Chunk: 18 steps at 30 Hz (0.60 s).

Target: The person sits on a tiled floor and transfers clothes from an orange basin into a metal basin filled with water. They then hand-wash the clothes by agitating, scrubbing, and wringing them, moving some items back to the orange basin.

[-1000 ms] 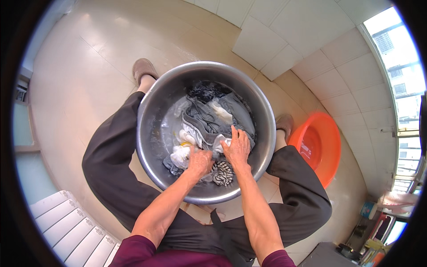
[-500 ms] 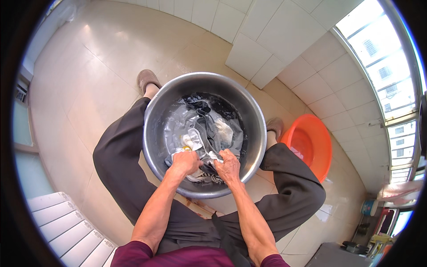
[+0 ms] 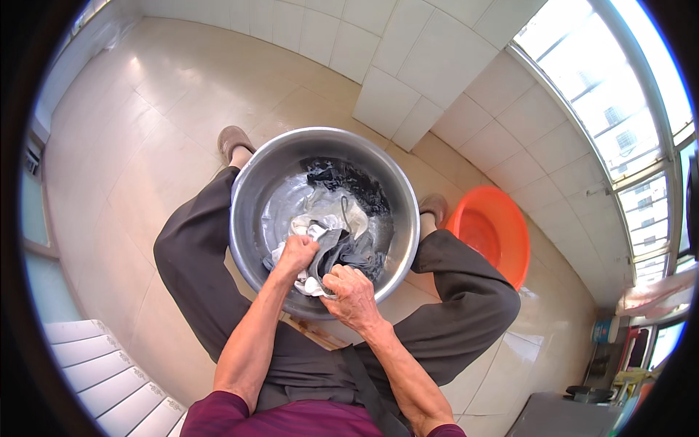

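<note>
A large metal basin (image 3: 251,197) stands between my legs with wet clothes and water in it. My left hand (image 3: 298,253) is closed on the edge of a grey garment (image 3: 331,242) above the basin's near half. Lower and to the right, my right hand (image 3: 352,296) is also closed on this cloth, beside a white bunched part (image 3: 309,286). The stretch between the hands is gathered in folds, and my fingers hide the gripped parts. Beyond them lie a cream-white cloth (image 3: 354,218) and a black cloth (image 3: 342,177), partly under water.
An orange plastic tub (image 3: 513,251) stands right of the basin, behind my right leg. A wooden piece (image 3: 314,331) shows below the basin's near rim. White slatted panels (image 3: 109,371) lie at lower left; a tiled wall (image 3: 408,73) juts out ahead.
The grey garment is bunched higher between my hands. My right hand has come left and nearer, turning over the cloth; my left has risen slightly. The whole view has shifted a little.
</note>
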Available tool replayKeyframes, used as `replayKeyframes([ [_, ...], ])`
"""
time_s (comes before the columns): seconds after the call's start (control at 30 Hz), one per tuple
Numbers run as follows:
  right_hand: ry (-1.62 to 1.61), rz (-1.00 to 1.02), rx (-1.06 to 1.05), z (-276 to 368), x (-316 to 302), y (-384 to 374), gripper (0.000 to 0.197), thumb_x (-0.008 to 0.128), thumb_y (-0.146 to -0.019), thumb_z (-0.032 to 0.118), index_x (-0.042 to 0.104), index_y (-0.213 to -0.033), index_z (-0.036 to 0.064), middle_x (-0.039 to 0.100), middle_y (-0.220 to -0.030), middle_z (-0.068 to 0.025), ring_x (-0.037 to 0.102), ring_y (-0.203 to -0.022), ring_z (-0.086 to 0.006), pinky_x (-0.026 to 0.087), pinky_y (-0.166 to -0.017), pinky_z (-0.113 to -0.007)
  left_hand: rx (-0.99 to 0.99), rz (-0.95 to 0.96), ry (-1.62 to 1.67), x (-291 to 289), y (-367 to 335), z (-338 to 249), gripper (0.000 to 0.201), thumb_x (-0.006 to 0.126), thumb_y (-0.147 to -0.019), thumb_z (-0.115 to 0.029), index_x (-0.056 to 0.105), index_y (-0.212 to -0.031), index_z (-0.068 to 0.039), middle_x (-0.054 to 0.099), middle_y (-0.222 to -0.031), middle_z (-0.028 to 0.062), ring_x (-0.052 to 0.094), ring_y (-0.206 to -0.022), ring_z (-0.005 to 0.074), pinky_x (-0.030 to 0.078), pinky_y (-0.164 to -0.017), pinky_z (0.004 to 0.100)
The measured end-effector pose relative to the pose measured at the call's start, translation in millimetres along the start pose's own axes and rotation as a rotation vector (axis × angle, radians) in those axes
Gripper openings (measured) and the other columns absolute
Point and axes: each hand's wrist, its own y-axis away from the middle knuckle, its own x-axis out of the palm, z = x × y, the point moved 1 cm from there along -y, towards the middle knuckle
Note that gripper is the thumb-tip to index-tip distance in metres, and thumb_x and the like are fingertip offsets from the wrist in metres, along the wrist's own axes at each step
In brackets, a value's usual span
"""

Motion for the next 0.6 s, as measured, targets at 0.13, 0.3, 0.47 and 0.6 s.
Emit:
replayKeyframes([
  [0.13, -0.049, -0.124, 0.012, 13, -17, -2, 0.03, 0.084, -0.065, 0.01, 0.058, -0.08, 0.0088, 0.055, -0.082, -0.0066, 0.06, -0.08, -0.028, 0.046, -0.07, -0.041, 0.149, 0.062, 0.496, -9, 0, -25, 0.019, 0.057, -0.101, -0.013, 0.072, -0.094, -0.003, 0.071, -0.086, 0.0006, 0.064, -0.071, 0.0081, 0.056, -0.066, 0.0264],
  [0.3, -0.203, -0.416, 0.036, 24, -79, -28, 0.029, 0.084, -0.071, 0.005, 0.056, -0.077, 0.0056, 0.054, -0.074, -0.0104, 0.057, -0.069, -0.0312, 0.045, -0.062, -0.041, 0.397, 0.191, 0.628, -13, 62, -149, 0.019, 0.052, -0.103, -0.009, 0.069, -0.102, -0.002, 0.071, -0.095, 0.0002, 0.063, -0.082, 0.0052, 0.053, -0.077, 0.0235],
  [0.47, -0.323, -0.564, -0.052, 39, -120, -45, 0.024, 0.079, -0.082, -0.002, 0.056, -0.077, 0.0007, 0.053, -0.07, -0.0064, 0.049, -0.063, -0.0134, 0.041, -0.059, -0.028, 0.523, 0.166, 0.598, -22, 104, -204, 0.019, 0.049, -0.1, -0.004, 0.068, -0.101, 0.0, 0.069, -0.093, -0.001, 0.059, -0.081, 0.0039, 0.051, -0.077, 0.0222],
  [0.6, -0.19, -0.268, 0.234, 17, -105, -48, 0.031, 0.078, -0.075, 0.004, 0.055, -0.094, 0.0034, 0.057, -0.081, -0.0104, 0.061, -0.077, -0.0346, 0.049, -0.069, -0.042, 0.477, 0.033, 0.283, -24, 77, -180, 0.018, 0.054, -0.096, -0.006, 0.069, -0.093, 0.002, 0.071, -0.083, 0.004, 0.064, -0.073, 0.0118, 0.052, -0.072, 0.0294],
])
